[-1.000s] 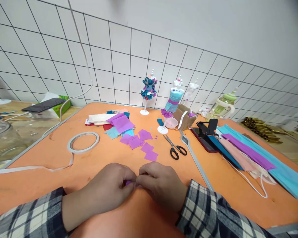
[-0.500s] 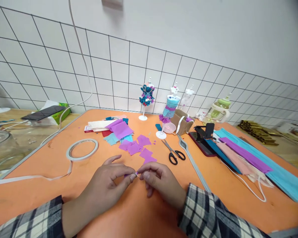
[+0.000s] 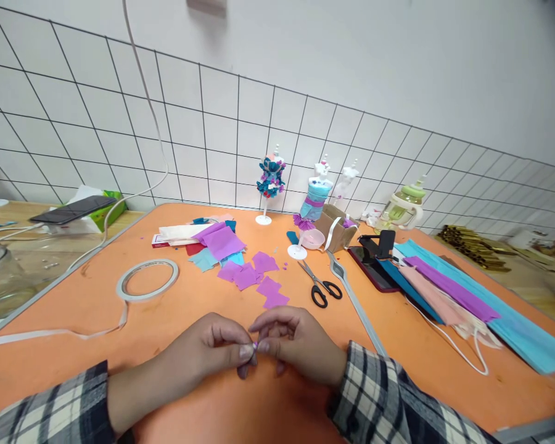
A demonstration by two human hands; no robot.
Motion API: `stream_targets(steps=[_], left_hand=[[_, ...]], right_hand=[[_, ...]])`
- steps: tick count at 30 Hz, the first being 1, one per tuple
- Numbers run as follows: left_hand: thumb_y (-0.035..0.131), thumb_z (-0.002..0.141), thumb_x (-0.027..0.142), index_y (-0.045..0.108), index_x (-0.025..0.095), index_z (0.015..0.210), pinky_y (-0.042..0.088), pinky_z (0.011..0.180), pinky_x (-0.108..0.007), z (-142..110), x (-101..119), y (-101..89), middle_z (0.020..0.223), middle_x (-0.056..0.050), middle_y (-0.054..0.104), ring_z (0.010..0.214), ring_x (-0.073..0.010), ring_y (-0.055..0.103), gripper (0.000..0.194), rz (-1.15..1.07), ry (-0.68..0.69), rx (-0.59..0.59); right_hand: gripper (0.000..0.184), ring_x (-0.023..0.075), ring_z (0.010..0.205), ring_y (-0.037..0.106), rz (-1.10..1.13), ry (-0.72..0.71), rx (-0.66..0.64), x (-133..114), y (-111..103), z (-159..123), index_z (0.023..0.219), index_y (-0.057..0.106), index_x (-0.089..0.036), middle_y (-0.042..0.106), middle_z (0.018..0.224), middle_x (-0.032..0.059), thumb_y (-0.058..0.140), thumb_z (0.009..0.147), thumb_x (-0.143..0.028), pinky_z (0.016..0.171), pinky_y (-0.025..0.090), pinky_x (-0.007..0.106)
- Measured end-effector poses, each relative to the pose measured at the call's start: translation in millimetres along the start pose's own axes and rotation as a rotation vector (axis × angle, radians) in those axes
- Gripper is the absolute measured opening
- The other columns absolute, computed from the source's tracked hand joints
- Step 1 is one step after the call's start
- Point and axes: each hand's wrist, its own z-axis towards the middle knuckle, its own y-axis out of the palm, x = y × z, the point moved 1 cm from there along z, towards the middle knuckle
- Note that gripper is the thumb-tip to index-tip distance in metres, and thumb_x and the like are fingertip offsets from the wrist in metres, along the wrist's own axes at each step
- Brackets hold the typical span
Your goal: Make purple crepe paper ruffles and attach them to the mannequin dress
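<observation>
Your left hand [image 3: 210, 350] pinches a small purple piece [image 3: 255, 346], apparently thin crepe paper with a pale part showing, between thumb and forefinger. Your right hand [image 3: 300, 348] brings its bent forefinger and thumb against the opposite side of the piece. Whether the right grip pinches it or only touches it, you cannot tell: the fingertips cover most of it.

Handling: treat the piece as very light, soft and easily creased. It probably tears under a sharp pull and gives little resistance to the fingers. Take hold with the pads only, at the narrow end inside the left grip, and keep right-hand pressure low. Slipping seems a smaller risk than crushing.

Position: the piece sits at the tip of the left grip, directly between the two hands and just beside the right thumb. Both hands are at the near side of the orange counter [image 3: 198, 302], with the piece held at the fingertips.

Adjacent items: flat purple paper squares [image 3: 245, 277] lie beyond your hands, some overlapping. Scissors with black handles [image 3: 319, 297] lie beyond your right hand. A white ring-shaped roll of tape [image 3: 143, 297] lies beyond your left forearm, its loose strip trailing left.
</observation>
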Motion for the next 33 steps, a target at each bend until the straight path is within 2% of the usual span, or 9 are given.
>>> stream_targets(steps=[4, 10, 16, 20, 23, 26, 28, 30, 33], left_hand=[[0.068, 0.081, 0.046, 0.078, 0.016, 0.076, 0.047, 0.071, -0.026, -1, 2, 1.0, 0.069, -0.004, 0.074, 0.067, -0.0162, 0.064, 0.031, -0.201, -0.064, -0.111], [0.072, 0.078, 0.044, 0.079, 0.014, 0.075, 0.046, 0.072, -0.027, 0, 0, 0.6, 0.07, -0.006, 0.074, 0.07, -0.0176, 0.063, 0.031, -0.351, -0.115, -0.069], [0.073, 0.078, 0.044, 0.079, 0.013, 0.076, 0.047, 0.072, -0.027, 2, -9, 2.7, 0.074, -0.006, 0.072, 0.069, -0.0164, 0.062, 0.031, -0.352, -0.124, -0.076], [0.074, 0.076, 0.048, 0.078, 0.014, 0.083, 0.05, 0.074, -0.028, 1, -9, 0.5, 0.075, -0.006, 0.072, 0.073, -0.0177, 0.064, 0.034, -0.434, -0.183, -0.053], [0.071, 0.077, 0.052, 0.077, 0.017, 0.093, 0.049, 0.071, -0.026, 2, -6, -2.7, 0.087, -0.007, 0.073, 0.083, -0.0195, 0.063, 0.039, -0.362, -0.224, -0.009], [0.069, 0.079, 0.051, 0.076, 0.017, 0.083, 0.047, 0.066, -0.023, 4, -2, -4.5, 0.081, -0.005, 0.071, 0.076, -0.0163, 0.06, 0.035, -0.157, -0.187, 0.045], [0.069, 0.078, 0.05, 0.075, 0.017, 0.077, 0.045, 0.067, -0.023, 6, 0, -5.2, 0.075, -0.003, 0.07, 0.069, -0.0145, 0.058, 0.034, -0.06, -0.16, 0.074], [0.067, 0.078, 0.048, 0.075, 0.017, 0.076, 0.044, 0.067, -0.023, 7, 1, -6.3, 0.072, -0.002, 0.07, 0.068, -0.0144, 0.057, 0.032, 0.018, -0.139, 0.11], [0.064, 0.079, 0.045, 0.075, 0.017, 0.076, 0.043, 0.067, -0.024, 8, 1, -8.0, 0.069, -0.001, 0.069, 0.069, -0.0155, 0.057, 0.03, 0.131, -0.101, 0.165]], right_hand=[[0.026, 0.0055, 0.051, 0.052, -0.077, -0.138, 0.026, 0, -4, -2, 0.086, 0.074, -0.016, 0.059, 0.077, 0.0003, 0.077, 0.076, -0.04, 0.044, 0.047, 0.018], [0.037, 0.0077, 0.056, 0.054, 0.027, -0.132, 0.002, 1, -7, -2, 0.106, 0.072, -0.019, 0.061, 0.084, 0.0024, 0.069, 0.082, -0.048, 0.046, 0.051, 0.02], [0.028, 0.0116, 0.061, 0.056, -0.121, -0.183, 0.089, -4, 4, -2, 0.083, 0.076, -0.016, 0.063, 0.072, 0.0036, 0.078, 0.073, -0.042, 0.045, 0.046, 0.018], [0.025, 0.0107, 0.055, 0.055, -0.118, -0.148, 0.174, 0, -2, 2, 0.076, 0.075, -0.016, 0.063, 0.068, 0.0026, 0.076, 0.075, -0.041, 0.044, 0.046, 0.019], [0.022, 0.0086, 0.05, 0.053, -0.167, -0.2, 0.235, 1, -10, 4, 0.075, 0.075, -0.016, 0.064, 0.071, 0.0024, 0.074, 0.077, -0.038, 0.045, 0.045, 0.02], [0.02, 0.0088, 0.051, 0.055, -0.294, -0.285, 0.245, 0, -14, 5, 0.078, 0.077, -0.018, 0.066, 0.071, 0.0029, 0.072, 0.081, -0.036, 0.049, 0.046, 0.021], [0.019, 0.011, 0.058, 0.058, -0.411, -0.372, 0.239, -2, -15, 3, 0.083, 0.079, -0.019, 0.069, 0.072, 0.0039, 0.069, 0.084, -0.036, 0.059, 0.05, 0.024], [0.026, 0.0121, 0.065, 0.062, -0.463, -0.391, 0.22, -3, -14, 0, 0.105, 0.076, -0.022, 0.073, 0.088, 0.0061, 0.062, 0.09, -0.037, 0.066, 0.052, 0.027], [0.051, 0.0128, 0.072, 0.065, -0.357, -0.245, 0.183, -2, -12, -3, 0.141, 0.049, -0.028, 0.063, 0.125, 0.0103, 0.055, 0.093, -0.044, 0.059, 0.053, 0.026]])
